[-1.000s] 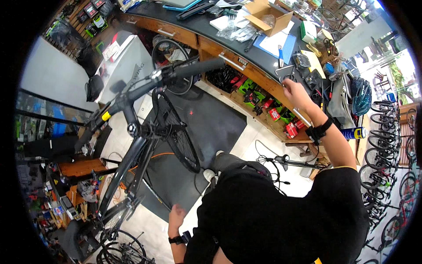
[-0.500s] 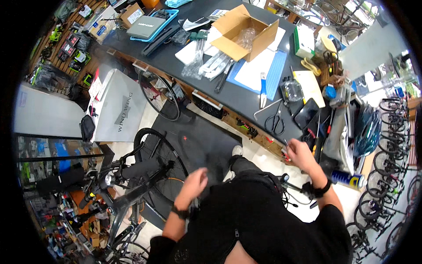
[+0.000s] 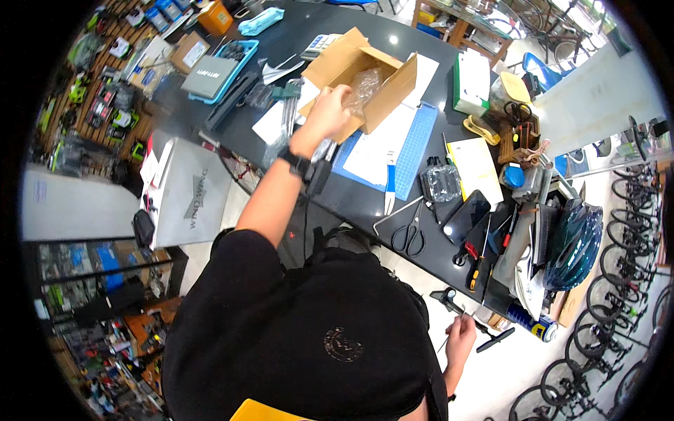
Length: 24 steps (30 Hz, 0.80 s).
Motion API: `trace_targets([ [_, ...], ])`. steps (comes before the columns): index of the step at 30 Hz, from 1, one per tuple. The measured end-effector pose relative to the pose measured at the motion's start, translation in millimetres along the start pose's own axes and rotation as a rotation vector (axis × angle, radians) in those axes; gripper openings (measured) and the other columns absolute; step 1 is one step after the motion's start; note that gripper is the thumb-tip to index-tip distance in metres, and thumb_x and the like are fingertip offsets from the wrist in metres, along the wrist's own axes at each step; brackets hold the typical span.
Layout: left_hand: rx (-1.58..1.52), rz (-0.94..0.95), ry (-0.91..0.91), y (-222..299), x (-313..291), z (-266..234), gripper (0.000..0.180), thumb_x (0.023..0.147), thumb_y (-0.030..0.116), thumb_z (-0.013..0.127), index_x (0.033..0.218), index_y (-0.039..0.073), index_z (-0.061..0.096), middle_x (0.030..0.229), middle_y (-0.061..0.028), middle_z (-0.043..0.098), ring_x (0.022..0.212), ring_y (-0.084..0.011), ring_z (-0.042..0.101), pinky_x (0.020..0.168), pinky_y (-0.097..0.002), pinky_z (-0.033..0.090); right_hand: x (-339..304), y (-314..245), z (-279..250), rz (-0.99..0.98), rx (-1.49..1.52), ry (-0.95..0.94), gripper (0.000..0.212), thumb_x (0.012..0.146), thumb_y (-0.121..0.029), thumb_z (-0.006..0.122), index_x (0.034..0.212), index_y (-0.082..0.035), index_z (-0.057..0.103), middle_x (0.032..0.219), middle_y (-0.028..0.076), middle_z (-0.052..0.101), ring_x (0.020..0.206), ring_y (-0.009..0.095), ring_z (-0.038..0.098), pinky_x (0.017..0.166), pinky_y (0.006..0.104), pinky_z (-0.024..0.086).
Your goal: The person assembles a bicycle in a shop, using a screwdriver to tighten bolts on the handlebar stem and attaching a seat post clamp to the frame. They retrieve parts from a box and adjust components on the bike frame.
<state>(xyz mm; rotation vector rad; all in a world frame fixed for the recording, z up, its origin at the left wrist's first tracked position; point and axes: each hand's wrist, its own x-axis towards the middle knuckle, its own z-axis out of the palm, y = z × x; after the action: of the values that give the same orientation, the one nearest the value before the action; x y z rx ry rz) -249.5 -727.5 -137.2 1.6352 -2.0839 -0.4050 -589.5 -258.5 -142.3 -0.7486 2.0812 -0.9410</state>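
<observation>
My left hand [image 3: 328, 116] reaches over the workbench to an open cardboard box [image 3: 390, 105]. Its fingers are closed at the box's near left edge, apparently gripping the flap. Inside the box lies crumpled clear plastic wrap [image 3: 365, 90]. Low on the right, beyond the bench edge, my right hand [image 3: 460, 340] is closed with the fingers curled. A thin piece seems to stick out of it, too small to name. White paper [image 3: 368, 151] and a blue cutting mat [image 3: 415, 151] lie under and beside the box.
On the bench are a blue-handled tool [image 3: 390, 182], scissors [image 3: 408, 235], a hex key [image 3: 397, 214], a phone [image 3: 466, 216], an orange-handled screwdriver [image 3: 479, 263] and a helmet [image 3: 574, 242]. A spray can [image 3: 532, 323] stands by the corner. Bicycles line the right wall.
I have leaned in toward the bench. My left hand has gone from beside my body up to the cardboard box. My right hand has dropped lower and back from the bench edge.
</observation>
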Motion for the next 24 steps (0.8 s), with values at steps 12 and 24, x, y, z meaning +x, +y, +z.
trace_targets([
  [12, 0.02, 0.155, -0.642, -40.9, 116.9, 16.4, 0.032, 0.077, 0.016, 0.066, 0.104, -0.001, 0.068, 0.107, -0.0186, 0.066, 0.104, -0.0353, 0.06, 0.095, -0.0458, 0.042, -48.6, -16.5, 85.8, 0.44, -0.163, -0.017, 0.012, 0.096, -0.007, 0.05, 0.094, 0.003, 0.054, 0.063, 0.005, 0.057, 0.053, 0.012, 0.055, 0.05, 0.0264, 0.045],
  [24, -0.857, -0.053, -0.565, -58.8, 134.5, -73.4, 0.033, 0.095, 0.018, 0.056, 0.118, -0.005, 0.061, 0.097, -0.0074, 0.067, 0.084, -0.0103, 0.062, 0.072, -0.0242, 0.049, -45.1, -42.4, 124.2, 0.475, -0.047, 0.017, 0.011, 0.097, -0.007, 0.051, 0.093, 0.002, 0.054, 0.066, 0.005, 0.057, 0.056, 0.011, 0.056, 0.052, 0.0253, 0.045],
])
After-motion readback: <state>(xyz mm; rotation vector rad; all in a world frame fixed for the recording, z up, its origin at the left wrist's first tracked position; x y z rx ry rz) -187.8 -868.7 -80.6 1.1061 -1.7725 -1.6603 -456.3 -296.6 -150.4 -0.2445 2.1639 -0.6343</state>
